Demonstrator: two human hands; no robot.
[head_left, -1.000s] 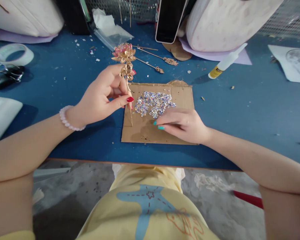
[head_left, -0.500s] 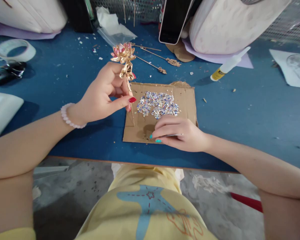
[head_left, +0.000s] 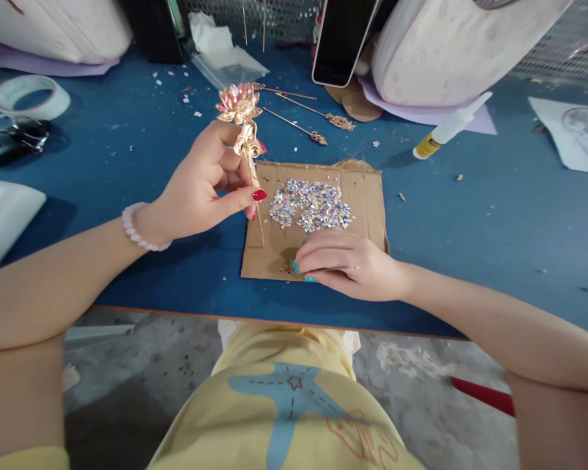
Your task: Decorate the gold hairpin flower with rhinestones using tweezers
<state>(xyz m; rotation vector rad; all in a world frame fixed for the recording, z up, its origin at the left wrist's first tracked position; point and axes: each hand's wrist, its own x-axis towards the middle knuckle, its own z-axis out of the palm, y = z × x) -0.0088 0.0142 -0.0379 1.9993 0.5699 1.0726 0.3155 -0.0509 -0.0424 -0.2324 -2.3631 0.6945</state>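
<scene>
Your left hand (head_left: 191,186) pinches the gold flower pin (head_left: 246,138) above left of centre, while your right hand (head_left: 367,267), closed on a thin tool (head_left: 353,267) just below the glittery chips (head_left: 318,203), could scatter them by drifting upward.

Likely craft workshop: glue bottle (head_left: 440,129), loose gems (head_left: 313,204), cardboard work mat (head_left: 269,254).
</scene>
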